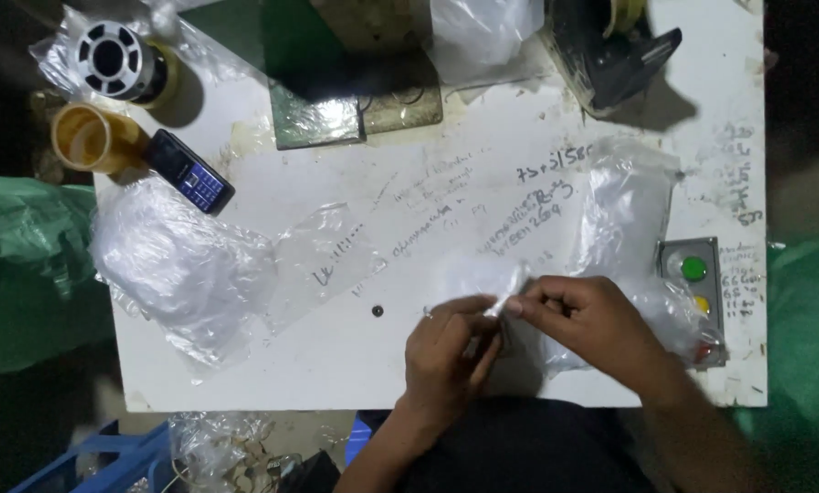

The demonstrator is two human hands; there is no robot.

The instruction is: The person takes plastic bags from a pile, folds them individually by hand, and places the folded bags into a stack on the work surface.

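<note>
Small clear plastic bag (505,290) pinched between both hands, left hand (446,351), right hand (592,324), clear bag pile (177,265) at 9 o'clock, grey button box (693,292) at 3 o'clock, white scribbled tabletop (336,356).

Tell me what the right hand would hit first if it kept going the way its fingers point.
The right hand points left, so it would probably meet the left hand first; both already pinch the same small clear bag. Depth is hard to judge.

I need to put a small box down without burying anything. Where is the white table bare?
Bare: the table front strip between the left bag pile and left hand. Crowded: far edge, and the right side around the right hand and button box.
</note>
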